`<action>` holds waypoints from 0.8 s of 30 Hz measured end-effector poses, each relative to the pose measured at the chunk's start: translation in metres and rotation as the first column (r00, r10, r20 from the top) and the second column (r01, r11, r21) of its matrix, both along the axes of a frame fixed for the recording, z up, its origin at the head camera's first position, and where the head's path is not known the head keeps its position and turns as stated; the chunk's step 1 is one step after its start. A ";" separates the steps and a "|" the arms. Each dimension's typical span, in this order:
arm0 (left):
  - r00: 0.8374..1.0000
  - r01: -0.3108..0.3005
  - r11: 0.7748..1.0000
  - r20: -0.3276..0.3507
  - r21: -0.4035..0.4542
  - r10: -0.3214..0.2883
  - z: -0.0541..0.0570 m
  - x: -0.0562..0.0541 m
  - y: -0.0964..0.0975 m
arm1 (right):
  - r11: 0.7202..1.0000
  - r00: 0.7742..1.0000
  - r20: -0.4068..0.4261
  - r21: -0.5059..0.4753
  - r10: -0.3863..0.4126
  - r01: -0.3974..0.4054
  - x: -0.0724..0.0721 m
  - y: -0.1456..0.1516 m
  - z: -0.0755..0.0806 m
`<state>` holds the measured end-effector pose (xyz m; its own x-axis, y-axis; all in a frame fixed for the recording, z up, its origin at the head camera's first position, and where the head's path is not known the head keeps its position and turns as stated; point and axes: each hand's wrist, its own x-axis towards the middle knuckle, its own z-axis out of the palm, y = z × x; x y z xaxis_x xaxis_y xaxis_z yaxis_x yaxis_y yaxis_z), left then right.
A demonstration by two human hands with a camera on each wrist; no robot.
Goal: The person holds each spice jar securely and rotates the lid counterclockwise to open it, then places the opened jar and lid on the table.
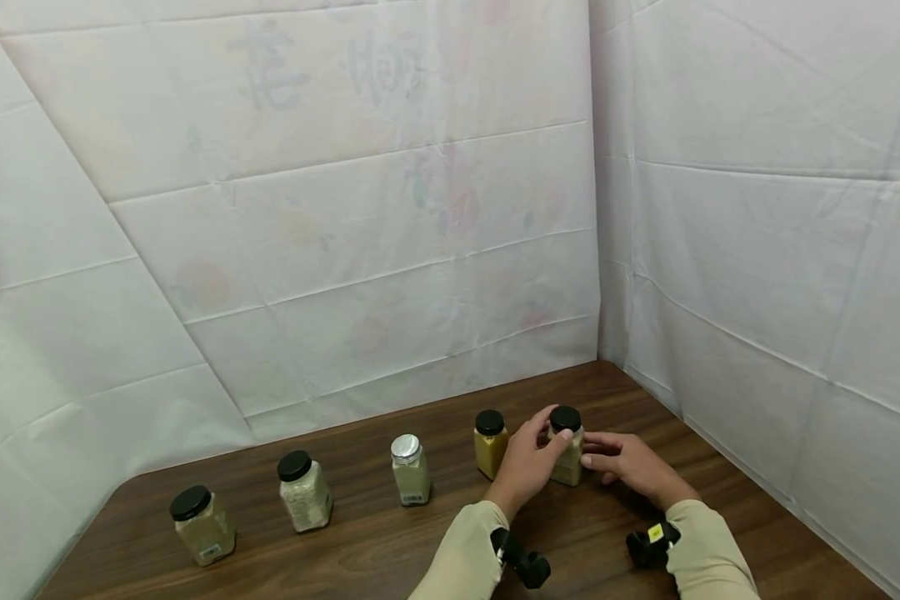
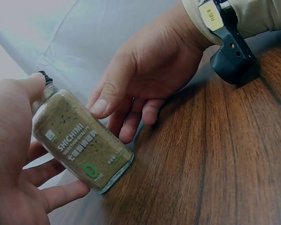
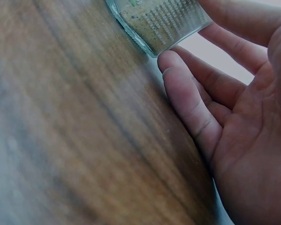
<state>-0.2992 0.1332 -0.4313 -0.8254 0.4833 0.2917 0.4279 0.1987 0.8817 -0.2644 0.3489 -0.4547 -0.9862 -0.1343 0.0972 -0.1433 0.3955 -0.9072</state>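
Note:
A square glass jar of shichimi (image 1: 567, 463) with a black lid and greenish-brown contents stands on the table at the right. My left hand (image 1: 526, 465) holds it from the left, thumb up by the lid and neck, as the left wrist view shows. On the other side, my right hand (image 1: 633, 469) has its thumb and index finger at the jar's edge. Its other fingers are bent loosely near the base, apart from the glass in the right wrist view (image 3: 192, 103). Part of the index finger is hidden behind the jar.
Close to my left hand is a yellow-filled jar (image 1: 489, 450) with a black lid. Further left stand a silver-lidded jar (image 1: 411, 477), a pale black-lidded jar (image 1: 307, 498) and a brownish one (image 1: 208, 532). White cloth (image 1: 420, 208) hangs behind the wooden table (image 1: 360, 558) and along its right.

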 end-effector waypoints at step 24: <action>0.998 -0.048 0.998 0.053 0.047 0.046 -0.003 0.003 0.001 | 1.000 1.000 0.000 -0.008 0.000 0.000 -0.001 0.000 0.000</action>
<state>-0.2965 0.1346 -0.4341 -0.8614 0.4304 0.2697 0.3725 0.1745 0.9115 -0.2656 0.3487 -0.4549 -0.9861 -0.1338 0.0982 -0.1433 0.3882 -0.9104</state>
